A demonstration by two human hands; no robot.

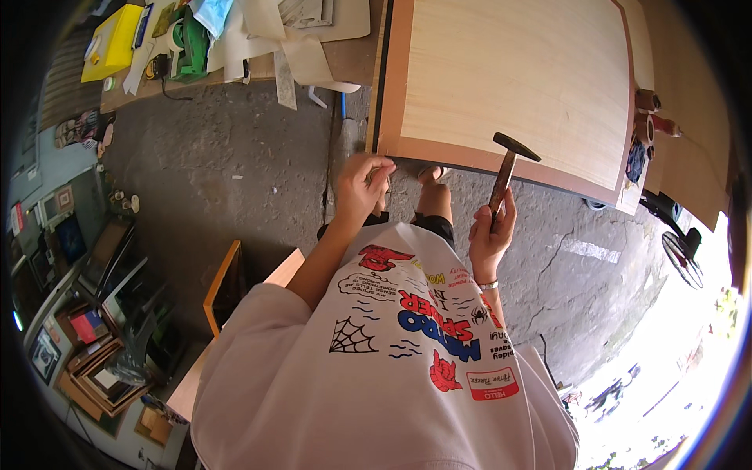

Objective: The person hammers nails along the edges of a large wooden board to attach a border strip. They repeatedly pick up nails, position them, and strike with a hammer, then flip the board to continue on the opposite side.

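My right hand (492, 233) is closed round the handle of a hammer (504, 182). Its dark metal head is raised over the near edge of a large pale wooden panel (513, 70), which has a brown border and a dark outer edge. My left hand (363, 186) is just off the panel's near left corner, thumb and fingers drawn together in a pinch. Whatever those fingers hold, if anything, is too small to make out.
A worktable (345, 66) at the far left carries paper strips, a green tape dispenser (190, 51) and a yellow box (112, 43). Frames (98, 376) are stacked at lower left. A black fan (681, 249) stands at right, near reddish-brown spools (645, 125) beside the panel.
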